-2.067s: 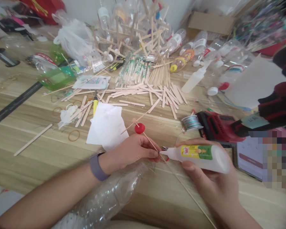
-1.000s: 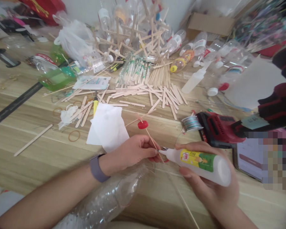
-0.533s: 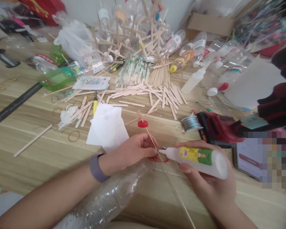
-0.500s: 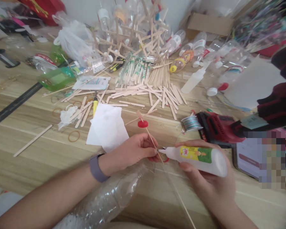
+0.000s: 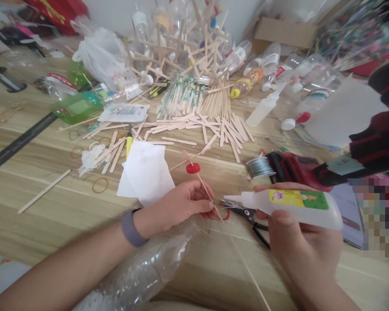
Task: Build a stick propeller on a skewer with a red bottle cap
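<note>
Between thumb and fingers, my left hand pinches a thin bamboo skewer. A red bottle cap is threaded near its far end, with crossed wooden pieces just beyond. My right hand is wrapped around a glue bottle with a yellow and green label, its nozzle pointing left and apart from the skewer. Black-handled scissors lie under the nozzle, partly hidden by the bottle and hand. A clear plastic bottle rests beneath my left forearm.
White paper lies beyond my left wrist. Loose craft sticks and a bundle of skewers spread across the middle. A spool of thread sits beside a red and black power tool at right. Empty bottles crowd the back.
My right hand has drawn the glue bottle back to the right, away from the skewer, uncovering more of the scissors. My left hand stays nearly in place; the cap end has shifted slightly left.
</note>
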Demonstrator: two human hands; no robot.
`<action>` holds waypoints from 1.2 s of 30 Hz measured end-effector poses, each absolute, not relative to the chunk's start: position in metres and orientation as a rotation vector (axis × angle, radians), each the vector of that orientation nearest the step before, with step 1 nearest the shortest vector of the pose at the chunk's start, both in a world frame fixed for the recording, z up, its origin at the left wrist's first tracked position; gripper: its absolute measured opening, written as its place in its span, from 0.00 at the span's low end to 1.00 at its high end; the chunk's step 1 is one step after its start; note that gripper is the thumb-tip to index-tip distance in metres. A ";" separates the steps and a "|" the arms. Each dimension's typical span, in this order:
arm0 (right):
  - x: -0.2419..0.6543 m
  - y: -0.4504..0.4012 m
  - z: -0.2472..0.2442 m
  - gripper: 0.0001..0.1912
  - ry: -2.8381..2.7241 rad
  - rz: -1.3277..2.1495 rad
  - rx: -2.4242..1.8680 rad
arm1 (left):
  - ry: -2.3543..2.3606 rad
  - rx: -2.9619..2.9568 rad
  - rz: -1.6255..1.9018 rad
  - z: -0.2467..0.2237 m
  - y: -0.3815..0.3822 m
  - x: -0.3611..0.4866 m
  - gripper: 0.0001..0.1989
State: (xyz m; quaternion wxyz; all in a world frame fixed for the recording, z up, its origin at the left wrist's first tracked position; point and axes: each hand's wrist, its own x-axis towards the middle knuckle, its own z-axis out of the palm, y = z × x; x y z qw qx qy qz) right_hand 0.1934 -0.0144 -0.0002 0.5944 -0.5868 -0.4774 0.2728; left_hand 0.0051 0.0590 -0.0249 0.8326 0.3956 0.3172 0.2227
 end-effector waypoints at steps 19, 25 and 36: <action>0.191 -0.013 -0.001 0.19 -1.269 0.723 -1.307 | 0.668 0.778 0.464 -0.024 0.059 0.005 0.13; 0.191 -0.012 0.000 0.20 -1.268 0.726 -1.304 | 0.653 0.790 0.464 -0.024 0.059 0.005 0.11; 0.191 -0.013 0.000 0.19 -1.293 0.698 -1.332 | 0.681 0.804 0.452 -0.023 0.059 0.005 0.11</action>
